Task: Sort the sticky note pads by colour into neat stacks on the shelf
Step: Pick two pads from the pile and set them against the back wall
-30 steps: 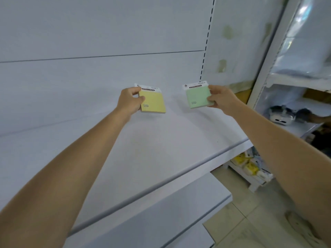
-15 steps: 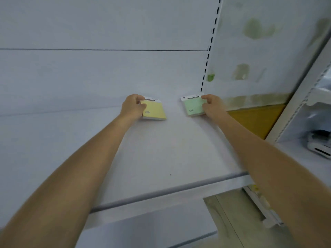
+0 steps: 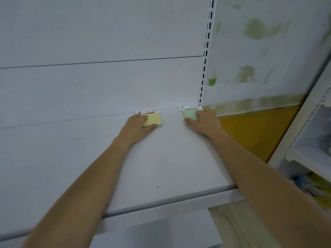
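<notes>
A yellow sticky note pad (image 3: 154, 119) with a white header lies flat at the back of the white shelf (image 3: 170, 158), against the rear panel. My left hand (image 3: 136, 128) holds it, thumb along its front edge and forefinger across its left side. A thin bluish edge shows under its right corner. To the right, a green sticky note pad (image 3: 189, 113) lies flat in the shelf's back right corner. My right hand (image 3: 206, 121) holds it, thumb at the front edge and fingers over its right side. The two pads are a hand's width apart.
A slotted white upright (image 3: 206, 56) rises behind the green pad. Right of it is a patchy wall with a yellow panel (image 3: 256, 129) below. Another white shelving unit (image 3: 308, 140) stands at the far right. A lower shelf (image 3: 161, 230) sits beneath the front edge.
Both hands have carried the pads from the air down and back; the pads now lie flat on the shelf against the rear panel. The camera has moved closer.
</notes>
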